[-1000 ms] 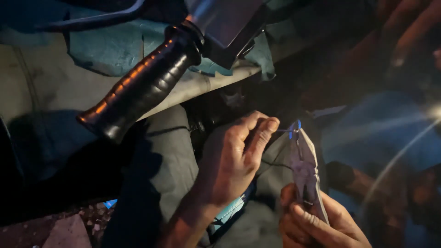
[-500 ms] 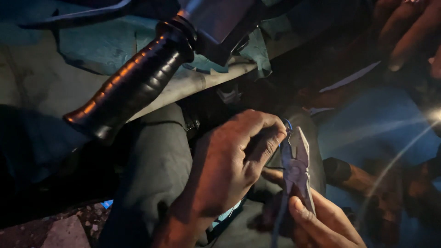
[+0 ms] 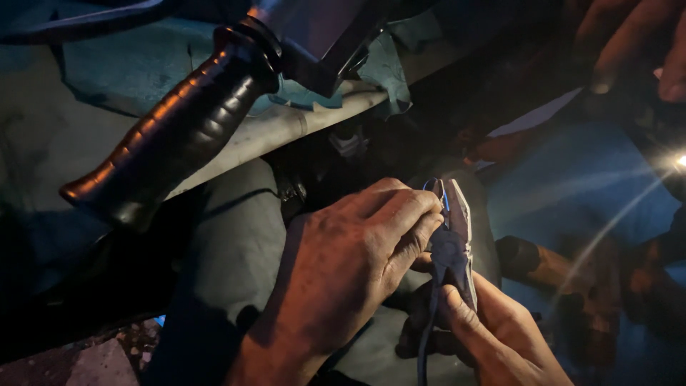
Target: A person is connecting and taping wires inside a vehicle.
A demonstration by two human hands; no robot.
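Head view: right hand (image 3: 493,336) clamps pliers (image 3: 451,243), left hand (image 3: 350,264) pinches blue wire (image 3: 434,187) at their tip (tight quarters).

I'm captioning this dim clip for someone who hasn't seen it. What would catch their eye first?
First, the ribbed black handlebar grip slanting across the upper left, glinting orange. Then, at centre, the left hand pinching a thin blue wire at the tip of the pliers, which the right hand holds from below. A bright light flare cuts in at the right edge, and another person's fingers show top right.
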